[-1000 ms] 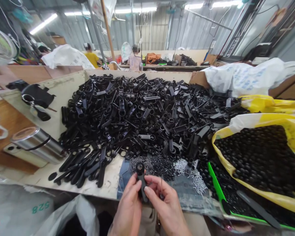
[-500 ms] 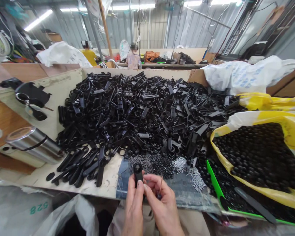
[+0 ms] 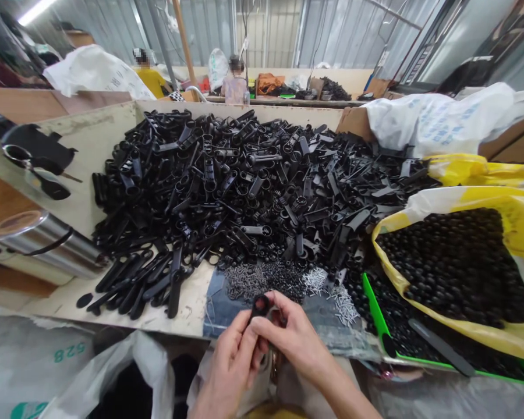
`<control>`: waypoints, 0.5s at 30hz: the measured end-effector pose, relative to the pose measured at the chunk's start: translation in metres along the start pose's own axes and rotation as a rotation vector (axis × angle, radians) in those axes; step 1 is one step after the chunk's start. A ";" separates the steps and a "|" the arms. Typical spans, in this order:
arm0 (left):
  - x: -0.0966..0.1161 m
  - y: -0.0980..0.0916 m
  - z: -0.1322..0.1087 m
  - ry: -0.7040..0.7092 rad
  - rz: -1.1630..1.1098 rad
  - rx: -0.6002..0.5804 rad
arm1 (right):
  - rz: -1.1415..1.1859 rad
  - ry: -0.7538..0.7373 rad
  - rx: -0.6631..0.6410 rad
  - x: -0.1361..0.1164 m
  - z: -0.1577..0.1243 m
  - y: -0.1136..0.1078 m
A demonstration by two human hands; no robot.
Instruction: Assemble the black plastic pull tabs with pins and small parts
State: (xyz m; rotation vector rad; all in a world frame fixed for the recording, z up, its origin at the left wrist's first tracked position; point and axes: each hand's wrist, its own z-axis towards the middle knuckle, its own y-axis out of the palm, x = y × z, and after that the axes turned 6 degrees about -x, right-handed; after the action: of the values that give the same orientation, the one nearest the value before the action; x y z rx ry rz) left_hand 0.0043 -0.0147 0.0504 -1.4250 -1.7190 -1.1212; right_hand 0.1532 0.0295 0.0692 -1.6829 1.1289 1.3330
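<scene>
Black plastic parts heaped across a worn table, one small piece held close

The left hand and right hand are closed, gripping a small black plastic piece just above the table edge. Ahead of the hands lie a denim cloth and small metal pins; to their right, a yellow bag holds round black pieces. Corrugated metal walls stand far beyond.

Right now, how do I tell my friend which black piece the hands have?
Find the big heap of black plastic parts on the workbench. At its front edge, look at the left hand and right hand. The black ring-ended piece held between them is the only one lifted off the bench.
</scene>
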 end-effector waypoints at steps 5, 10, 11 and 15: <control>0.028 -0.011 -0.012 0.145 0.338 -0.159 | 0.076 -0.079 -0.038 0.006 0.006 0.000; 0.021 -0.015 -0.014 0.341 0.427 0.055 | 0.020 -0.107 0.018 0.009 0.004 0.009; 0.015 -0.015 -0.013 0.342 0.365 0.129 | 0.010 -0.119 0.023 0.010 0.004 0.011; -0.009 -0.019 -0.010 0.228 0.077 0.276 | -0.010 -0.148 0.065 0.009 0.008 0.021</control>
State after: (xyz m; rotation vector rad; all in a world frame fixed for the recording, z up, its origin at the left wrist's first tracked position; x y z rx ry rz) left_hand -0.0124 -0.0287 0.0433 -1.1376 -1.5740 -0.9248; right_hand 0.1317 0.0272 0.0580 -1.5153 1.0653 1.3763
